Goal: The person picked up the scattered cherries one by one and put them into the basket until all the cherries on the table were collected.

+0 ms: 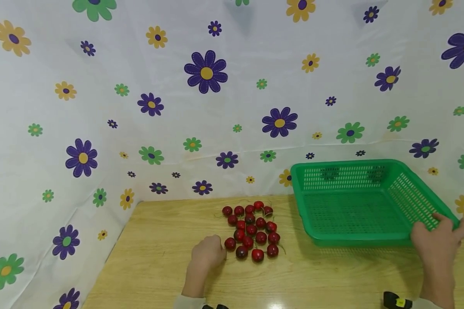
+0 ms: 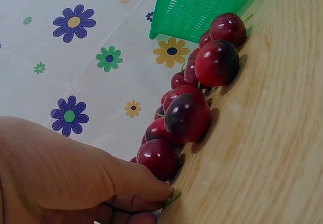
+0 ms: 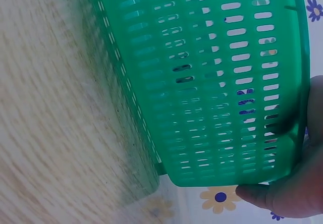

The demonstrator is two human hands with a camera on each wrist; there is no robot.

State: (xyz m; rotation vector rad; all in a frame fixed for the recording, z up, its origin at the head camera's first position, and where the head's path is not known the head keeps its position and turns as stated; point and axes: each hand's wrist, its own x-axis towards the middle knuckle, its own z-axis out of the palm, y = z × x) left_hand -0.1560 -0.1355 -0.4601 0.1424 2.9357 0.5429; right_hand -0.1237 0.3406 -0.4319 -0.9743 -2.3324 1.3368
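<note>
In the head view, several dark red cherries (image 1: 251, 230) lie bunched on the wooden table. My left hand (image 1: 209, 254) is at their left front side. Seen from the left wrist, its thumb (image 2: 144, 183) and fingers pinch a short green stem (image 2: 173, 197) right beside the nearest cherry (image 2: 157, 159). At the right is a green plastic basket (image 1: 365, 238) with slotted walls and nothing in it. My right hand (image 1: 435, 240) grips its near right corner; the right wrist view shows the thumb (image 3: 262, 196) against the slotted side (image 3: 227, 133).
A white cloth (image 1: 224, 116) printed with flowers hangs behind and along the left side of the wooden table (image 1: 154, 244). The basket's left wall stands just right of the cherries. Black wrist straps (image 1: 396, 300) show at the bottom edge.
</note>
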